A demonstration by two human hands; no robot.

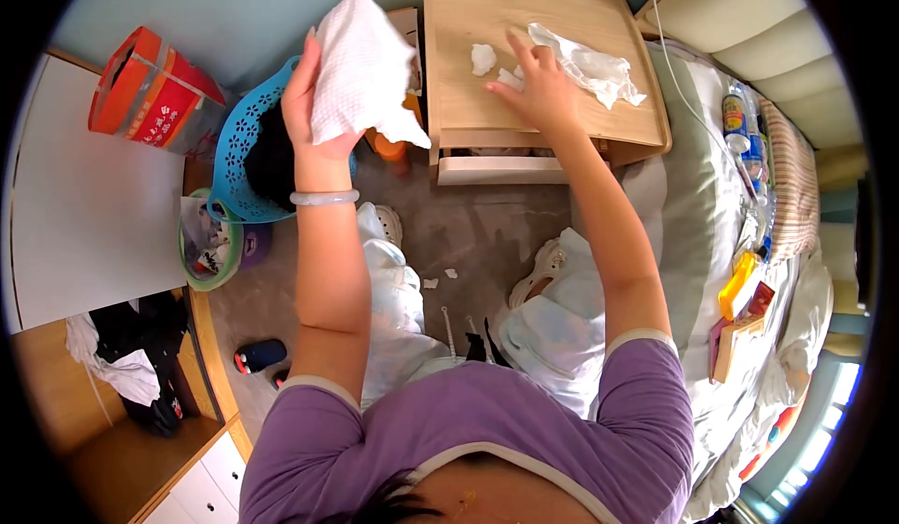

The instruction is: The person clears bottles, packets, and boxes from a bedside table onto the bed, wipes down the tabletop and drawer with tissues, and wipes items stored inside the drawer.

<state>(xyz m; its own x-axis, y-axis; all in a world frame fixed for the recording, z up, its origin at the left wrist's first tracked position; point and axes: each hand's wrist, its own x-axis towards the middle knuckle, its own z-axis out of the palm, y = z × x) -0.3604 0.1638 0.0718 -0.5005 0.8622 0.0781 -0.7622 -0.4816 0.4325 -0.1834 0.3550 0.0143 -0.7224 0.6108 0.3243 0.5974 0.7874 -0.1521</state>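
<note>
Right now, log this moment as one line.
left hand: holding white textured sheet | right hand: spread over nightstand, beside crumpled white paper | drawer: partly open

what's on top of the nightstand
A small white scrap and a larger crumpled white sheet lie on the nightstand; the right hand partly covers another white piece, so its full shape is hidden.

Wooden nightstand [468, 0]: crumpled white tissue [599, 73], torn scraps [483, 59]. Floor [487, 234]: paper bits [431, 283], dark slipper [260, 356].
</note>
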